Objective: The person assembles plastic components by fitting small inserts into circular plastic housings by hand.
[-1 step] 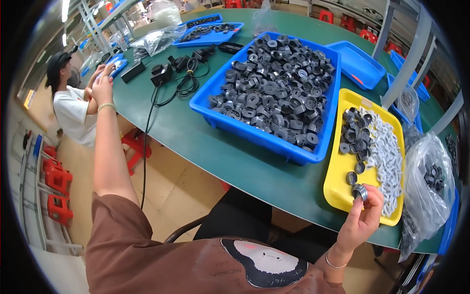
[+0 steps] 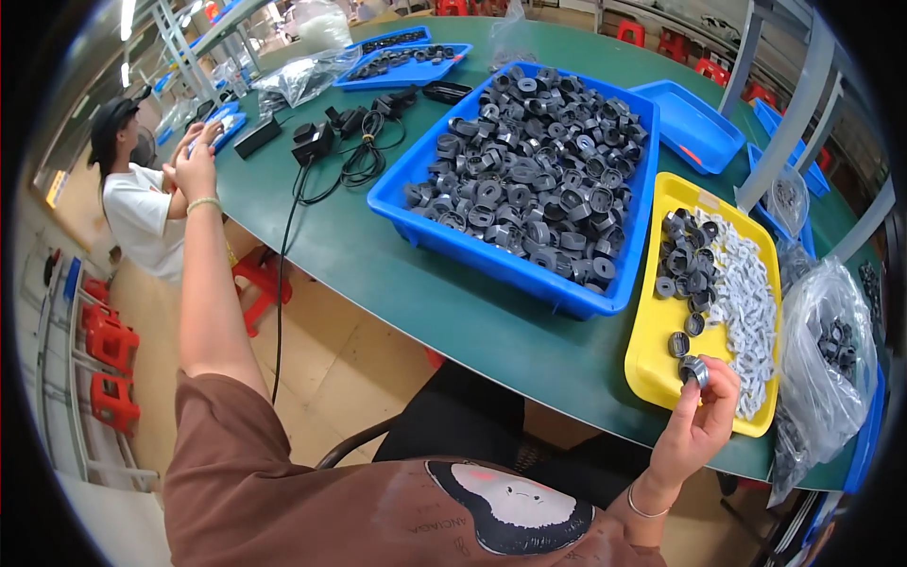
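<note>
In my right hand point(image 2: 699, 416) a dark grey ring-shaped plastic part point(image 2: 693, 369) is pinched between thumb and fingers, just over the near end of a yellow tray point(image 2: 647, 364). The tray has a heap of similar dark parts point(image 2: 685, 260) along its left side and many small light-grey plastic pieces point(image 2: 744, 302) along its right. Two loose dark rings lie just beyond my fingers. My left hand point(image 2: 196, 170) is stretched far out to the left, off the table edge. It overlaps a co-worker's hands there, and its fingers are too small to make out.
A large blue bin point(image 2: 416, 222) full of dark ring parts stands on the green table point(image 2: 378, 302). Black cables point(image 2: 364, 165) and adapters lie to its left. A blue tray point(image 2: 694, 123) and metal posts are behind; a clear plastic bag point(image 2: 827, 331) sits at right. A co-worker point(image 2: 142, 208) is at left.
</note>
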The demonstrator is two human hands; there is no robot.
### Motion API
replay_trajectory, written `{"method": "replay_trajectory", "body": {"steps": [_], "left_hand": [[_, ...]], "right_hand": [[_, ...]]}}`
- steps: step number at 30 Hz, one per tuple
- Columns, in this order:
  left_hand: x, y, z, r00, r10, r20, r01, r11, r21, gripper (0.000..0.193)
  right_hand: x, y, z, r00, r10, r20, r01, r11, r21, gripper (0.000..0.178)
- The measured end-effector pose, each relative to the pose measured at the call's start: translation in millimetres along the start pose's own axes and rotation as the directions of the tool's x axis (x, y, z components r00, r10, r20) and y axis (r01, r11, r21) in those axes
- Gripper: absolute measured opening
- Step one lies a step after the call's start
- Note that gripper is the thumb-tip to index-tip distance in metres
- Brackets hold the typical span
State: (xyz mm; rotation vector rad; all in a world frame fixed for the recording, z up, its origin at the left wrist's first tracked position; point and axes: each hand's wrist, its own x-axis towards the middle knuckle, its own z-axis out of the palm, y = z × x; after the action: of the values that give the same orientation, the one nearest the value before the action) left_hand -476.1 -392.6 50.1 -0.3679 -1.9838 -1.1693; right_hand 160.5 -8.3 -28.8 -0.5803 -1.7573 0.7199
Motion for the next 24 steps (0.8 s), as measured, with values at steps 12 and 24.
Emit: {"method": "replay_trajectory", "body": {"steps": [12,24], "left_hand": [[-60,65,-23,0.970,-0.235,-0.067,0.193,0.903,-0.383,0.042],[-208,289,3,0.895,0.295,0.334,0.130,0.543,-0.829,0.021]], "right_hand": [[2,-3,5,0.999,-0.042,0.026,0.043,0.999,-0.012,0.009],[2,-1,2,0.995,-0.069,0.067,0.077,0.990,-0.120,0.007]]}}
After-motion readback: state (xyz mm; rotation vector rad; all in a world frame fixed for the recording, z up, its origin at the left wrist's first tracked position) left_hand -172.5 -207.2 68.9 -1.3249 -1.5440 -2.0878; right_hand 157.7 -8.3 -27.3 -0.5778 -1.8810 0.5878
